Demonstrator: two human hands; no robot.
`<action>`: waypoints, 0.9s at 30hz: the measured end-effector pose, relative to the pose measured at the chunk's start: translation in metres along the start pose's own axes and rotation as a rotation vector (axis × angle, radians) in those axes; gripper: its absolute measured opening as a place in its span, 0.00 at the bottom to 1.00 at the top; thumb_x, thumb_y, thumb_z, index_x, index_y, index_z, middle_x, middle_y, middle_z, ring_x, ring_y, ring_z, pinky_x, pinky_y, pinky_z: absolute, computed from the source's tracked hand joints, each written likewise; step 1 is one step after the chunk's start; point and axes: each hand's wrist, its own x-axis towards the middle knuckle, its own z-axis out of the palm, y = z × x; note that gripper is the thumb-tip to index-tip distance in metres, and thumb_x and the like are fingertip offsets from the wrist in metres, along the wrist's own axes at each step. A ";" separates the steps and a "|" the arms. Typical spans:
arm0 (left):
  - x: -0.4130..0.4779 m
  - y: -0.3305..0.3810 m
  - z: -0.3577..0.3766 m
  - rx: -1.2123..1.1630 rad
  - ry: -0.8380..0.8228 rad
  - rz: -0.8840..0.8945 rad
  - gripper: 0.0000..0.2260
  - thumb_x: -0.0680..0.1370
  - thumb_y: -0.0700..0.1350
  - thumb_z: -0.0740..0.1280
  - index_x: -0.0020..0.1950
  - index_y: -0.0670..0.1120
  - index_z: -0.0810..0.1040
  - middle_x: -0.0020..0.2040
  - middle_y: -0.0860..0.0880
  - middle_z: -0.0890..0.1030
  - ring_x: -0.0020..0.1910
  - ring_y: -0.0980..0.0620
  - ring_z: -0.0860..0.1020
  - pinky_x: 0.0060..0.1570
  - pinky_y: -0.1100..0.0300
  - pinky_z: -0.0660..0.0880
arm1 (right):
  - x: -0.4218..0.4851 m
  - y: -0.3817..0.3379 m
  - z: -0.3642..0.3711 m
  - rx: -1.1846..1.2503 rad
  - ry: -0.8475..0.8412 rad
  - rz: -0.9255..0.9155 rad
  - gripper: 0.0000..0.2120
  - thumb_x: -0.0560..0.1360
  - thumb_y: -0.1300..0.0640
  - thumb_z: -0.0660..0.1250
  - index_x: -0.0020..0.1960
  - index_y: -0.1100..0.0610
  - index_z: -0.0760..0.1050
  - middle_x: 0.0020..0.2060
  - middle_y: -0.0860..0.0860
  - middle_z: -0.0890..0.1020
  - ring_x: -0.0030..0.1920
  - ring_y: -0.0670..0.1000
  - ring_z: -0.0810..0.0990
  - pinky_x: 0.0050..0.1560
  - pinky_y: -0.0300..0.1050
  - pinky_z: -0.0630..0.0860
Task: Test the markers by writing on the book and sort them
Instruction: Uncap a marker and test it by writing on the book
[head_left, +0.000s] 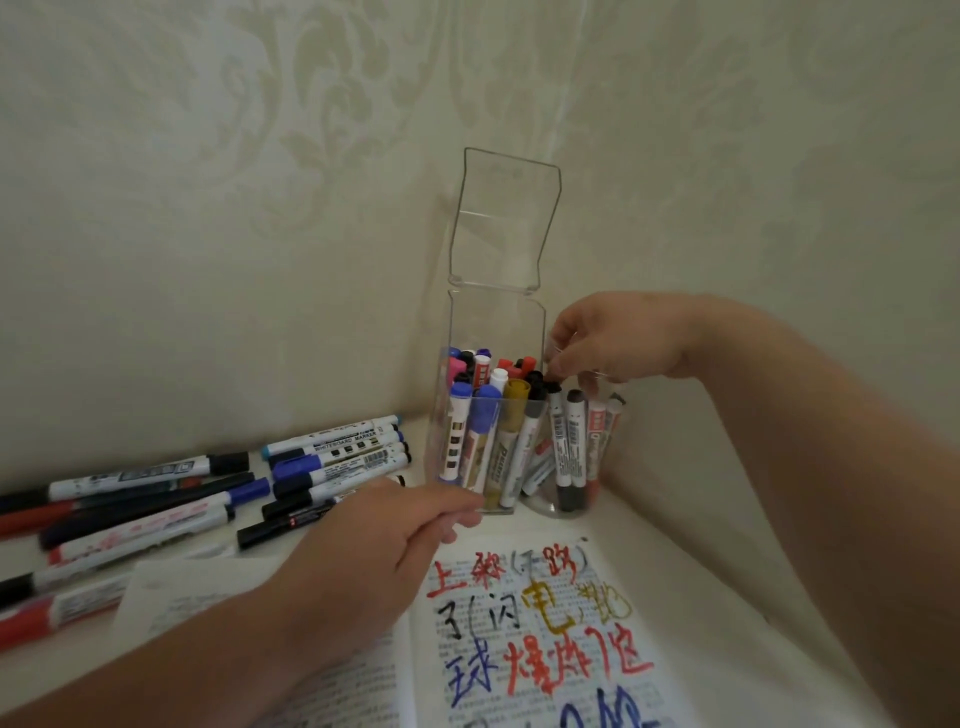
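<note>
A black-capped marker (557, 431) stands in a clear round cup (569, 508) directly beneath the right hand (618, 343), whose curled fingertips pinch its cap. Just to that hand's left is a tall clear box (496, 322) packed with upright markers, its lid flipped up, and the left hand (384, 535) grips the box's lower front with bent fingers. Below both hands an open book (545, 623) covered in coloured writing lies on the desk (649, 545), and loose markers (208, 493) lie left of the left hand.

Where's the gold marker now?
Head view, centre: the gold marker stands in the clear box, front row, right of a blue-capped marker, left of the round cup.
</note>
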 end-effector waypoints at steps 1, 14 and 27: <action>0.000 0.001 0.000 -0.002 -0.004 0.004 0.17 0.84 0.48 0.58 0.59 0.74 0.70 0.55 0.78 0.75 0.55 0.70 0.76 0.53 0.71 0.71 | 0.003 -0.001 -0.001 0.012 -0.034 0.021 0.04 0.79 0.58 0.69 0.47 0.58 0.80 0.35 0.55 0.85 0.32 0.47 0.78 0.32 0.41 0.70; -0.003 0.004 0.000 -0.106 0.008 -0.028 0.21 0.85 0.43 0.54 0.64 0.71 0.69 0.52 0.69 0.81 0.40 0.60 0.82 0.40 0.64 0.77 | 0.013 -0.007 0.002 0.045 0.080 0.113 0.10 0.71 0.57 0.76 0.49 0.59 0.80 0.41 0.55 0.87 0.43 0.56 0.85 0.45 0.51 0.81; -0.003 0.003 -0.001 -0.132 -0.036 -0.011 0.20 0.83 0.40 0.61 0.61 0.69 0.72 0.55 0.68 0.78 0.45 0.60 0.82 0.36 0.72 0.73 | 0.002 -0.032 0.001 -0.122 0.264 0.170 0.32 0.71 0.56 0.79 0.71 0.56 0.69 0.45 0.52 0.83 0.41 0.52 0.85 0.44 0.47 0.80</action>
